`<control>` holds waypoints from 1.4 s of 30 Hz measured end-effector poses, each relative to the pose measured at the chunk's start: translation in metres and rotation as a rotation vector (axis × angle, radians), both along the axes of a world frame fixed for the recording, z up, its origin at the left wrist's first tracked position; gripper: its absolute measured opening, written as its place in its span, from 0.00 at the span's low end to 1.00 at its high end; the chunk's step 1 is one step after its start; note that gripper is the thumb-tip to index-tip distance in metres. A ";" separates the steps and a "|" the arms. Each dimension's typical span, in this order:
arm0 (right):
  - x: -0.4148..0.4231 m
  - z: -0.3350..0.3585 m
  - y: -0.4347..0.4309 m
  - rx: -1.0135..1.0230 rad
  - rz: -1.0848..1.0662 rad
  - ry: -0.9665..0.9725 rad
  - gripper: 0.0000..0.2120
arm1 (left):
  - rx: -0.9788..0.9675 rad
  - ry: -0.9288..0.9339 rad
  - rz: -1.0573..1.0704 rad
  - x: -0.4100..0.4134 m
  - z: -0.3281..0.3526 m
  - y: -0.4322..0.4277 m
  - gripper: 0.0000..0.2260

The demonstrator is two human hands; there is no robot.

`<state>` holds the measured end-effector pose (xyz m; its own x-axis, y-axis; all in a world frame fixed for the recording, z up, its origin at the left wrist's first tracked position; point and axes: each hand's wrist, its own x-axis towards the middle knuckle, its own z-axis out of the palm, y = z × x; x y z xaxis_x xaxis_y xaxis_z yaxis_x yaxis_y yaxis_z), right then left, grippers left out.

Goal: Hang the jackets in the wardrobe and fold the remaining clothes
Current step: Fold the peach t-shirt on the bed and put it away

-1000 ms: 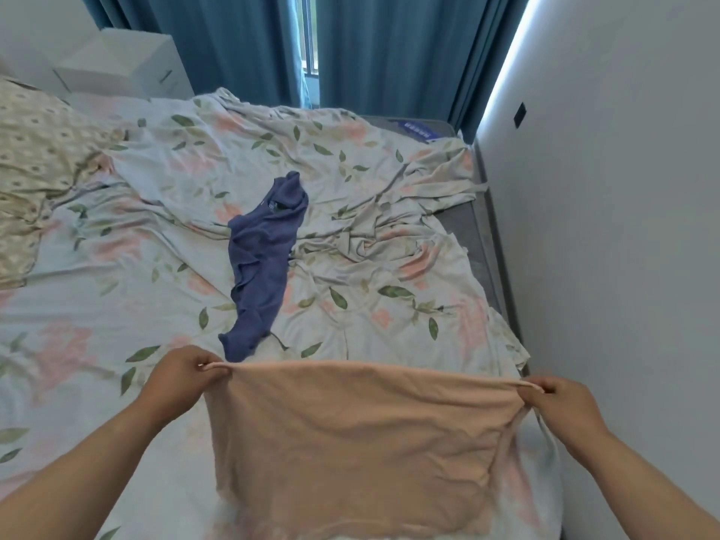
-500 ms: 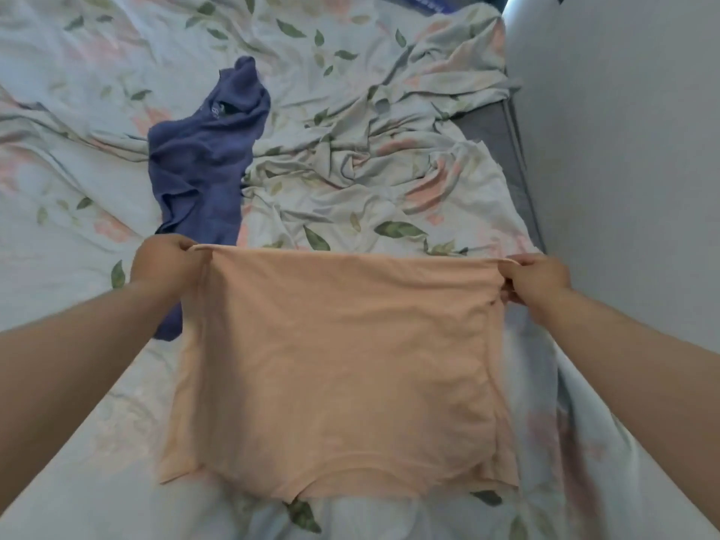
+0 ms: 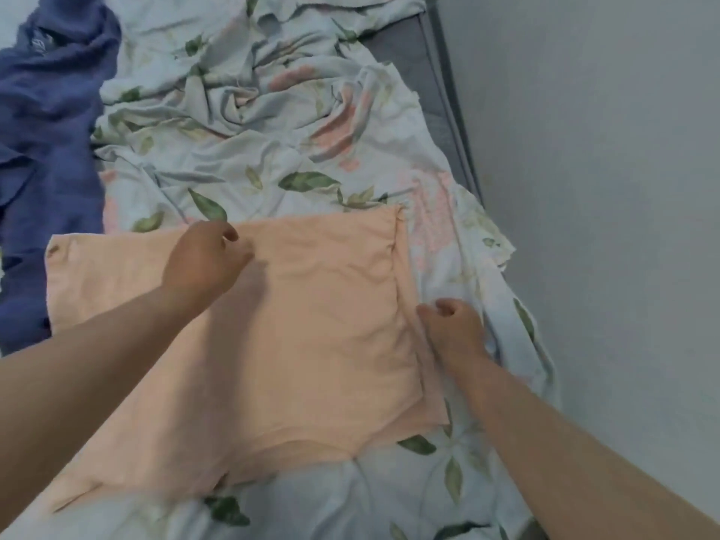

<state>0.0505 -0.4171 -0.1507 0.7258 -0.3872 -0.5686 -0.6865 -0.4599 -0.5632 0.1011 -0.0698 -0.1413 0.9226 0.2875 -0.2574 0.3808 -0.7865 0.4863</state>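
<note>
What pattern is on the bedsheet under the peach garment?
Pale sheet printed with green leaves and pink flowers, clearest in the head view.

Nothing here can be read. The blue garment (image 3: 46, 111), lying crumpled on the floral bedsheet (image 3: 272, 157), carries a small pale mark near its collar at the top left, but it is too blurred to make out as letters or a brand. No other writing, number or sign shows anywhere.
</note>
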 end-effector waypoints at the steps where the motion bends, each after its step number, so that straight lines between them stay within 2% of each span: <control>1: -0.019 -0.002 -0.004 0.012 -0.003 0.041 0.17 | -0.039 0.019 -0.079 0.003 0.000 -0.032 0.15; 2: -0.035 -0.004 -0.007 0.035 -0.003 0.059 0.13 | -0.072 0.051 -0.143 0.007 -0.001 -0.063 0.14; 4: -0.057 -0.010 -0.010 0.072 0.020 0.072 0.14 | -0.127 0.132 -0.199 0.014 -0.006 -0.120 0.18; 7: -0.072 -0.015 -0.008 0.106 0.078 0.110 0.14 | -0.134 0.236 -0.200 0.025 -0.017 -0.187 0.31; 9: -0.076 -0.018 -0.004 0.093 0.124 0.108 0.12 | -0.053 0.314 -0.165 0.029 -0.021 -0.215 0.42; 10: -0.079 -0.018 -0.001 0.102 0.135 0.097 0.11 | -0.004 0.336 -0.155 0.028 -0.023 -0.225 0.44; 11: -0.081 -0.019 0.002 0.123 0.142 0.083 0.10 | 0.024 0.338 -0.142 0.028 -0.025 -0.232 0.43; 13: -0.084 -0.016 0.009 0.196 0.156 0.058 0.09 | -0.008 0.323 -0.114 0.028 -0.028 -0.235 0.34; 16: -0.084 -0.009 0.026 0.327 0.187 0.024 0.16 | -0.154 0.297 -0.076 0.032 -0.025 -0.219 0.19; 19: -0.086 0.002 0.050 0.440 0.238 -0.006 0.22 | -0.269 0.260 -0.056 0.034 -0.015 -0.192 0.08; 23: -0.088 0.014 0.093 0.528 0.346 0.016 0.26 | -0.586 0.233 0.283 0.033 -0.004 -0.151 0.11; 26: -0.092 0.018 0.137 0.559 0.410 0.008 0.28 | -0.856 0.220 0.371 0.023 0.008 -0.105 0.08; 28: -0.096 0.022 0.171 0.581 0.452 0.023 0.32 | -0.962 0.162 0.376 0.015 0.015 -0.068 0.15; 30: -0.102 0.023 0.205 0.613 0.472 0.044 0.35 | -0.911 0.085 0.365 0.007 0.019 -0.028 0.18; 33: -0.111 0.023 0.254 0.620 0.516 0.056 0.38 | -0.884 -0.018 0.392 -0.005 0.024 0.030 0.15; 38: -0.125 0.020 0.326 0.563 0.652 0.043 0.38 | -0.699 -0.084 0.382 -0.033 0.024 0.111 0.09; 40: -0.129 0.017 0.350 0.552 0.683 0.052 0.37 | -0.647 -0.097 0.384 -0.041 0.020 0.135 0.07; 42: -0.132 0.013 0.368 0.515 0.723 0.055 0.32 | -0.610 -0.098 0.391 -0.049 0.015 0.152 0.10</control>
